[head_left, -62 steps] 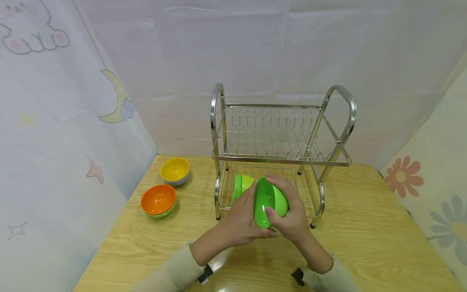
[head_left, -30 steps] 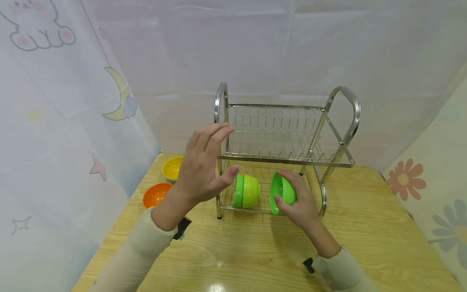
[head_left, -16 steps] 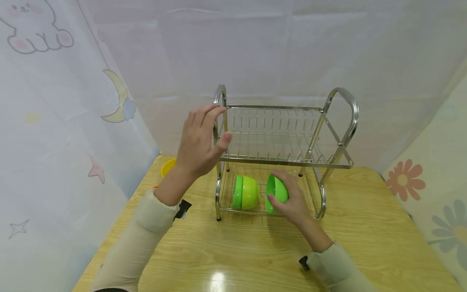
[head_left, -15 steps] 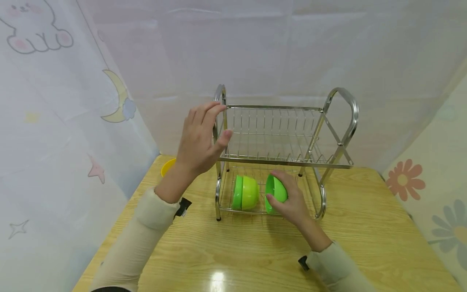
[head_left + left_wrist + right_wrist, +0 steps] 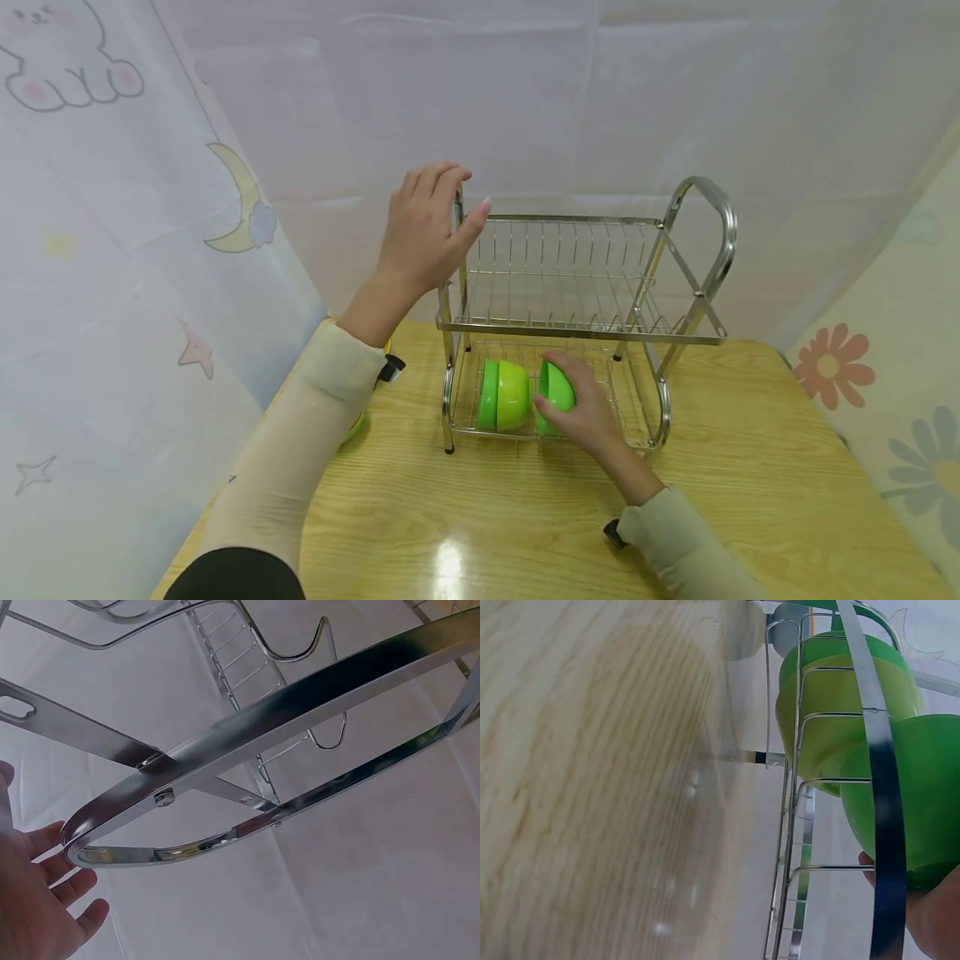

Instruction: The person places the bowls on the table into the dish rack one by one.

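Held near the rim by curled fingers of the right grip (image 5: 587, 410): a glossy, round, bright-green plastic-looking bowl (image 5: 558, 392), tipped sideways in the lower tier of a silvery wire rack (image 5: 570, 332), just beside a round yellow-green bowl (image 5: 513, 397). Likely light, stiff, slick; best pinched across rim and wall. Loosely spread near the tubular left hoop (image 5: 315, 694), perhaps touching: left grip (image 5: 423, 229).

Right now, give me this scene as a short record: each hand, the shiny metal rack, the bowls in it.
shiny two-tier metal rack: on the wooden table
left hand: loosely open beside the rack; contact unclear
right hand: grips a bright-green round bowl, tipped sideways
low in rack: also a lime-yellow round bowl against a green round bowl
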{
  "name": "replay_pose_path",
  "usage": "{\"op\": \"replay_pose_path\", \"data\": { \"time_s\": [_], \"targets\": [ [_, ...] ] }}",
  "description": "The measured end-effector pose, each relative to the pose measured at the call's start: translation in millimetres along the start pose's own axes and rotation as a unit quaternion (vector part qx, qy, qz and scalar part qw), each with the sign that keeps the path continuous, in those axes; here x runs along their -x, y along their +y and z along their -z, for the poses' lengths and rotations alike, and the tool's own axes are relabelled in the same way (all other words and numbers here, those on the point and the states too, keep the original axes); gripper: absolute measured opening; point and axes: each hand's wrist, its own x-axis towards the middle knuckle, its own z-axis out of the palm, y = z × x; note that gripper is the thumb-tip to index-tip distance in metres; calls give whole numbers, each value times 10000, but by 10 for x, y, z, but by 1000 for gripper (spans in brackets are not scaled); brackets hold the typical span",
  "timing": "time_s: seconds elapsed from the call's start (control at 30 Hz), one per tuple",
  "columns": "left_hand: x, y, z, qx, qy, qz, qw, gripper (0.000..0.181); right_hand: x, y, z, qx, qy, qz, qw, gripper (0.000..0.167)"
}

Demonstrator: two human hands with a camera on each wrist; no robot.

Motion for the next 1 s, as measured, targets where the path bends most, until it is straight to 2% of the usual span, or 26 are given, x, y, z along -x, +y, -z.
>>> {"op": "replay_pose_path", "data": {
  "time_s": [0.2,0.47,0.67,0.87,1.0],
  "targets": [
    [-140,11,-29,13,-366,324,9988,56,-28,46,-62,106,-79,57,9999,64],
    [-255,12,-94,5,-916,751,9930,59,-60,61,-126,319,-385,-128,9987,65],
    [-301,-30,-124,22,-1076,1037,9888,62,-76,62,-158,507,-512,-40,9974,66],
    [-320,-62,-122,56,-1198,1197,9855,65,-99,70,-174,432,-633,-100,9970,67],
    [-322,-46,-112,-33,-1384,1292,9819,69,-111,89,-189,386,-727,-90,9966,67]
  ]
}}
